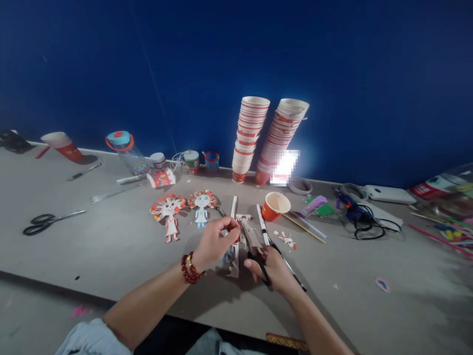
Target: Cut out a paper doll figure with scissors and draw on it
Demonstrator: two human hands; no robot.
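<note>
My left hand (216, 242), with a red bead bracelet at its wrist, pinches a small piece of paper that the fingers partly cover. My right hand (276, 270) is closed around the black handles of a pair of scissors (260, 266). The blades point up and left, close to the left fingertips and the paper. Beneath the hands lie white paper offcuts (233, 268), and a blue-drawn figure there is mostly hidden. Left of them lie two paper dolls with curled hair, one in red outline (171, 222) and one in blue (201, 212).
Two tall stacks of paper cups (251, 133) lean by the blue wall. A cut-down orange cup (272, 213), white marker (263, 224) and paper scraps (286, 240) lie near my right hand. Other scissors (44, 223) and a water bottle (127, 153) are left; a glue gun (347, 202) is right.
</note>
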